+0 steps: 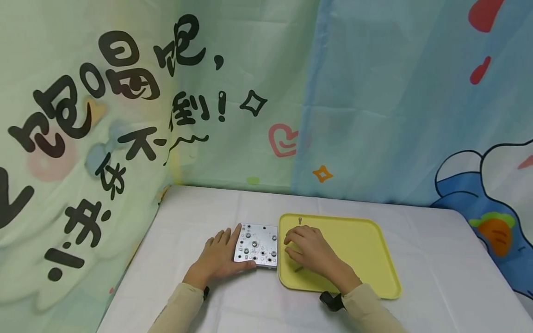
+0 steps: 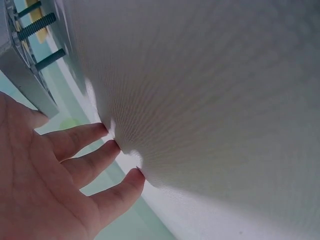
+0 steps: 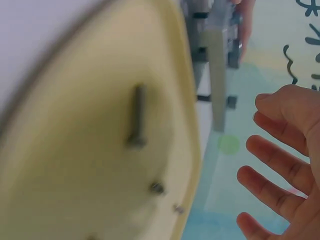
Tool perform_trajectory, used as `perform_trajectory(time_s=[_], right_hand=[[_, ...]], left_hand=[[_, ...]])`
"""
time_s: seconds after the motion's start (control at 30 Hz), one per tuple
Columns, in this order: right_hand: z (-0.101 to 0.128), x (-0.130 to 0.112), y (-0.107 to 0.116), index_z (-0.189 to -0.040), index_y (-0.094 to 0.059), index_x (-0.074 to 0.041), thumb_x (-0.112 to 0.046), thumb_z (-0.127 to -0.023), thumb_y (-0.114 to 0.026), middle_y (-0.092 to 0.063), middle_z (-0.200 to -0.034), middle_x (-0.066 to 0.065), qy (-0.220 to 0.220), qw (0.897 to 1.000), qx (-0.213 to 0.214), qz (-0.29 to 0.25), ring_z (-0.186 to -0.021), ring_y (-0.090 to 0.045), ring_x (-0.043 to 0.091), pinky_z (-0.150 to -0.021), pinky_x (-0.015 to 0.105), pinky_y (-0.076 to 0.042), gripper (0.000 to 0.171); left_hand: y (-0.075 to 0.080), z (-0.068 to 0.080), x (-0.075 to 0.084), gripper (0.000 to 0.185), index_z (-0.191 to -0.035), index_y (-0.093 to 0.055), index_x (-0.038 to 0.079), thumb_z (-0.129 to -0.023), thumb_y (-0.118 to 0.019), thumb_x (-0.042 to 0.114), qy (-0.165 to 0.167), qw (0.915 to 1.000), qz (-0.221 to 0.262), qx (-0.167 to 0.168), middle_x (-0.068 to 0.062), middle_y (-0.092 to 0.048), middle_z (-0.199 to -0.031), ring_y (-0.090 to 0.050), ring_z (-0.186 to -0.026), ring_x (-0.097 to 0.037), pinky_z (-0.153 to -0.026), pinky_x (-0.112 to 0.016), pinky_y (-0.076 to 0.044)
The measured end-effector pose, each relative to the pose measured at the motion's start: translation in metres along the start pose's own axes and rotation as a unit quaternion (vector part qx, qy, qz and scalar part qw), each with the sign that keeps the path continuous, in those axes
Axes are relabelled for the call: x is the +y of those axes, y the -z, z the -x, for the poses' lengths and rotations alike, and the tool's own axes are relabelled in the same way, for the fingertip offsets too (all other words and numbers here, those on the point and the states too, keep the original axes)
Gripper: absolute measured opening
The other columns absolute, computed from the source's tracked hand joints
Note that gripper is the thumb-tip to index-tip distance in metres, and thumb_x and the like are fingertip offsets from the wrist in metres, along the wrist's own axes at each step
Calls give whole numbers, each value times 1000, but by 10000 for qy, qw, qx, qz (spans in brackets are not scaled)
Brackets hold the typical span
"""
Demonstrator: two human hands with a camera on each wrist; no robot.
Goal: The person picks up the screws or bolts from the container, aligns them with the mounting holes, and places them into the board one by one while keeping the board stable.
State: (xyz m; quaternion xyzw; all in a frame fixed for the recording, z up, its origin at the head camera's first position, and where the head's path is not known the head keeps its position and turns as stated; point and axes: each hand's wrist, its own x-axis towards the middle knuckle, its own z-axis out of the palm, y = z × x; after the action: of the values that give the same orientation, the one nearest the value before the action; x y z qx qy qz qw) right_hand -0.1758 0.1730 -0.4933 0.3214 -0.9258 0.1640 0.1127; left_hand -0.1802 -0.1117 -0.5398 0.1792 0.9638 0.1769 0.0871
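A silver metal plate (image 1: 259, 243) with small holes and several bolts through it lies left of the tray. My left hand (image 1: 222, 255) rests at its near left corner, index finger along the left side and thumb along the front edge. In the left wrist view, threaded bolt shanks (image 2: 37, 26) stick out under the plate, and three fingertips touch the tablecloth. My right hand (image 1: 310, 247) hovers over the left part of the yellow tray (image 1: 354, 254), fingers spread and loosely bent, holding nothing. A bolt (image 3: 137, 116) lies in the tray below it.
Near the tray's far edge lies another bolt (image 1: 300, 220). The right wrist view shows a small dark metal piece (image 3: 157, 188) in the tray too. White cloth (image 1: 441, 259) covers the table, with printed curtains (image 1: 374, 101) behind and at left.
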Motion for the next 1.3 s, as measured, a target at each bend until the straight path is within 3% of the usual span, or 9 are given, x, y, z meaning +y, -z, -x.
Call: perform_trajectory(time_s=[0.43,0.73,1.1,1.3], right_hand=[[40,20,-4,-90,-70,-18,-13,-85,-79,-67,-102,-3,-583,9974,-343,-247,-96,-61,24,-81,50,-48,12],[48,21,-10,-92,-70,-22,-12,-88,-73,-65,-104,-4,-933,9912,-834,-434,-102,-59,24,-87,56,-45,11],[53,21,-11,-90,-72,-23,-11,-87,-76,-62,-101,-5,-641,9953,-684,-233,-99,-58,23,-85,57,-45,13],[54,22,-13,-87,-69,-23,-12,-87,-74,-62,-101,-5,-703,9950,-692,-154,-98,-58,22,-85,56,-45,12]], left_hand=[[1,2,-2,117,-162,-16,13,-78,-52,86,71,10000,51,-32,-26,-34,-155,-30,-142,-44,-111,-60,-28],[2,2,-1,118,-162,-15,14,-77,-51,87,97,9999,56,-41,-25,-34,-155,-29,-143,-43,-112,-60,-27],[1,2,2,118,-162,-15,15,-77,-50,88,87,9999,67,-23,-25,-33,-156,-29,-143,-44,-112,-60,-26],[1,3,3,118,-162,-15,14,-77,-53,86,74,9999,80,-20,-25,-34,-155,-30,-142,-44,-111,-60,-27]])
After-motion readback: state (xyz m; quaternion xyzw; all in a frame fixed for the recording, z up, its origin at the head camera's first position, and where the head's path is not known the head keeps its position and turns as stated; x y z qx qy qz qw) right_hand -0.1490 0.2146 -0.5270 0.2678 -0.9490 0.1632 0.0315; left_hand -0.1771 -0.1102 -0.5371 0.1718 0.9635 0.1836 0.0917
